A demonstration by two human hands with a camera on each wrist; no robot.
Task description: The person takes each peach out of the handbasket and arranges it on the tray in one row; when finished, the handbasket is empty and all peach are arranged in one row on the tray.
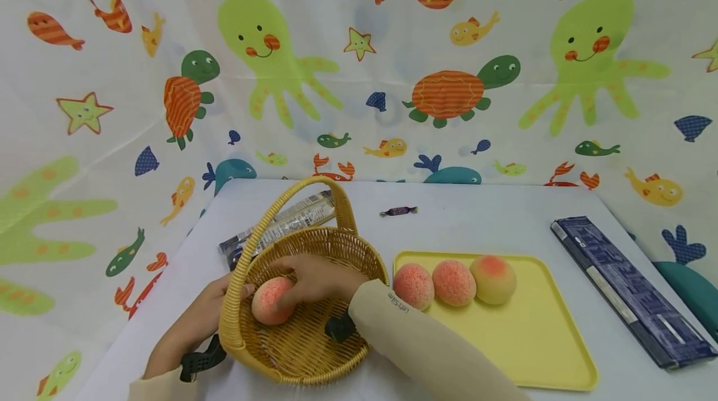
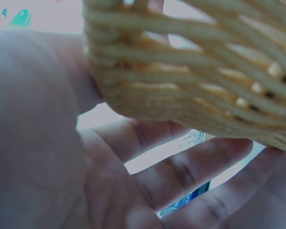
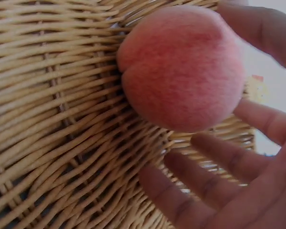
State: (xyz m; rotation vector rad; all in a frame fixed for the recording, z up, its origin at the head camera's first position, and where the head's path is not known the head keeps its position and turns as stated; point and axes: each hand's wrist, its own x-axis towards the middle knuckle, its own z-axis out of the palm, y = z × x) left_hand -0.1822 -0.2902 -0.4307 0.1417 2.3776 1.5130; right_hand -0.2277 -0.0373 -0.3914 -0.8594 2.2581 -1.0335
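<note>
A woven basket (image 1: 314, 351) with a tall arched handle stands on the white table. Over its left rim lies the thumb of my left hand (image 1: 204, 310), while the fingers (image 2: 195, 167) spread beneath the wickerwork, so the hand grips the basket's side. Inside the basket my right hand (image 1: 316, 279) holds a pink peach (image 1: 272, 301) between thumb and index finger. The other fingers (image 3: 195, 176) of that hand stand apart from the peach (image 3: 186, 71) in the right wrist view.
To the right, a yellow tray (image 1: 527, 338) bears three peaches (image 1: 454, 282) along its far side. Beyond the basket lie dark-and-silver packets (image 1: 297, 217) and a wrapped candy (image 1: 399, 211). A long blue package (image 1: 634, 292) lies near the table's right edge.
</note>
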